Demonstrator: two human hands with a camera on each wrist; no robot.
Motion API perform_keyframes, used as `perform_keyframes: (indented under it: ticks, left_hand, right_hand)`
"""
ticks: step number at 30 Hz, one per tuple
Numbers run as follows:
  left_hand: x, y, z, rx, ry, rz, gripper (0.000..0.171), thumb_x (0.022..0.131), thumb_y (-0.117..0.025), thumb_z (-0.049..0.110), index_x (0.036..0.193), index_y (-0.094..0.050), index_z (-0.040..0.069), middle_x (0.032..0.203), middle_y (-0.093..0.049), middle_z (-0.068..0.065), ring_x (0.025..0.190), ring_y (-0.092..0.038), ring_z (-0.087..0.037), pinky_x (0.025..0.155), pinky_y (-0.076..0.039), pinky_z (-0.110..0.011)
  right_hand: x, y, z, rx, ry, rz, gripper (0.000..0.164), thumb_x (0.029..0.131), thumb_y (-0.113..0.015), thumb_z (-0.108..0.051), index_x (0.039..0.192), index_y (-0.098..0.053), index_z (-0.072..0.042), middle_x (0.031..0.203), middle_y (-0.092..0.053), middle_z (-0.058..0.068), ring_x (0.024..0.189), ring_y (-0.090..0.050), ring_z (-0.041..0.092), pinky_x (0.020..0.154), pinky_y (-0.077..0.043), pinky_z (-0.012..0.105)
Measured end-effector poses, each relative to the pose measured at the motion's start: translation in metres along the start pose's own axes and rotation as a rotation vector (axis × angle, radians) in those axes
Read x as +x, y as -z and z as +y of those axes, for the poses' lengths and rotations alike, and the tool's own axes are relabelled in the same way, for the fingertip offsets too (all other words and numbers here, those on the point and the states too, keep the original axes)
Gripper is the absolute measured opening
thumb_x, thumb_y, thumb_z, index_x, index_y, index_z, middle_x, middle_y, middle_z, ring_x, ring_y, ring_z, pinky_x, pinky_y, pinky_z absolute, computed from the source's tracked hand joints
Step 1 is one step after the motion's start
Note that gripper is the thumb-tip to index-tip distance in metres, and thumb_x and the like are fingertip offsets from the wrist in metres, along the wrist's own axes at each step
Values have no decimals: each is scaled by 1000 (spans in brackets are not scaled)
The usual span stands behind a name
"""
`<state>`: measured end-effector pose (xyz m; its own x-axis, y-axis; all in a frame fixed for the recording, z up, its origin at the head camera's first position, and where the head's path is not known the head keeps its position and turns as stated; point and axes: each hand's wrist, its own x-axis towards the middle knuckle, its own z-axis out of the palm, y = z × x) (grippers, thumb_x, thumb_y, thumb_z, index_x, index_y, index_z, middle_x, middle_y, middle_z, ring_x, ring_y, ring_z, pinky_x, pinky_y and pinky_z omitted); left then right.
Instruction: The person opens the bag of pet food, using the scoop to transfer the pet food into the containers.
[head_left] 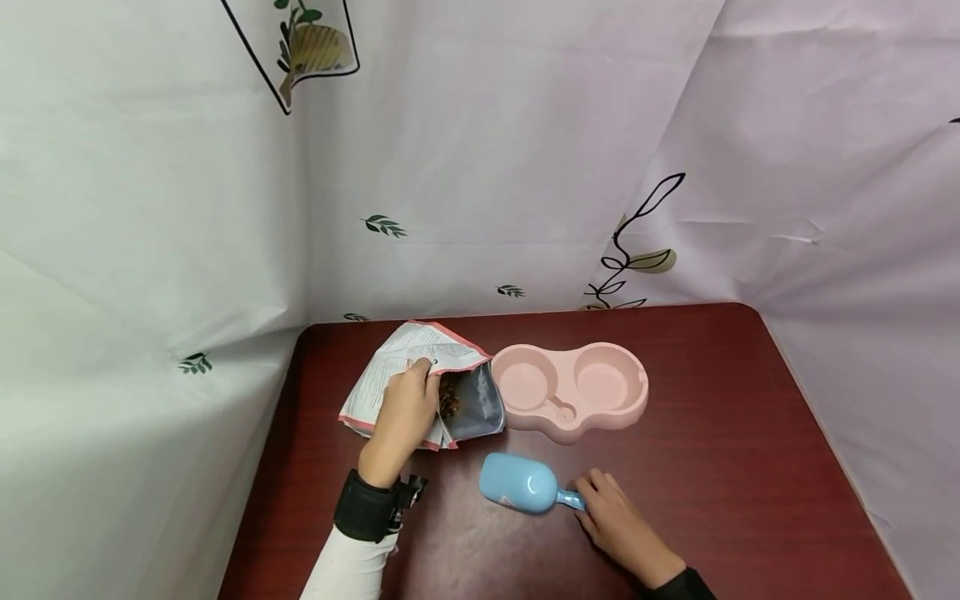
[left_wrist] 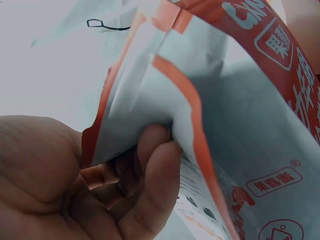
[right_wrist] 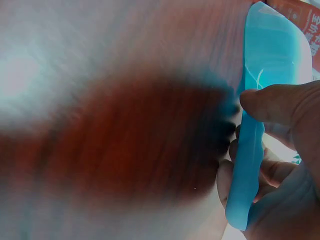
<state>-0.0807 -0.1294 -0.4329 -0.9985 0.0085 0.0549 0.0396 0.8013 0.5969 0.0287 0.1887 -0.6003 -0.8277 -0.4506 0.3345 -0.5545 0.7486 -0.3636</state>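
Observation:
A white bag with red edging and print (head_left: 386, 375) lies tilted on the table, its mouth spread toward the right. Brown bits (head_left: 448, 398) show inside, against a silvery lining. My left hand (head_left: 405, 408) pinches the bag's upper rim; in the left wrist view, its thumb and fingers fold the white film (left_wrist: 145, 100) between them. My right hand (head_left: 618, 525) grips the handle of a light blue scoop (head_left: 525, 483), with the thumb along the handle in the right wrist view. The scoop's head points left, below the bag's mouth.
A pink double bowl (head_left: 566, 425) with two round hollows stands just right of the bag. The dark red table (head_left: 735, 433) has rounded far corners. White cloth (head_left: 480, 167) with leaf drawings hangs behind and on both sides.

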Motion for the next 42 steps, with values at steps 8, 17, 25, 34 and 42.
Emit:
perform_keyframes:
  ticks: [8,17,25,34,42]
  left_hand:
    - [1,3,-1,5,12,-4,18,107,-49,13,94,-59,4,64,-43,-4,51,-42,-18,53,-37,-31]
    - [4,8,-2,10,20,0,23,107,-49,13,86,-55,5,64,-39,-2,51,-37,-17,52,-33,-31]
    - [5,9,-1,-4,13,1,26,107,-49,12,82,-52,7,63,-37,-2,50,-35,-17,51,-32,-31]
    - [4,7,-2,7,7,7,28,107,-51,13,80,-49,8,64,-36,-1,51,-35,-17,50,-31,-30]
    - [5,8,-3,5,10,-6,27,107,-51,13,81,-48,7,66,-36,-2,51,-36,-17,50,-31,-30]
  right_hand:
    - [-1,6,-5,13,13,-5,40,69,-91,-2,98,-67,-13,91,-47,-9,80,-40,5,67,-41,23]
    - [5,31,8,265,118,-151,33,85,-81,-1,113,-71,-14,102,-61,-7,91,-59,7,74,-52,25]
    - [15,45,24,506,137,-306,27,100,-64,-5,125,-72,-11,114,-75,3,103,-71,19,82,-57,28]
    - [19,55,32,591,-90,-460,28,106,-59,-20,132,-69,-17,124,-74,4,112,-70,11,84,-56,28]
    - [21,61,44,444,-267,-345,27,103,-65,-20,128,-69,-14,121,-73,2,110,-70,21,86,-58,32]
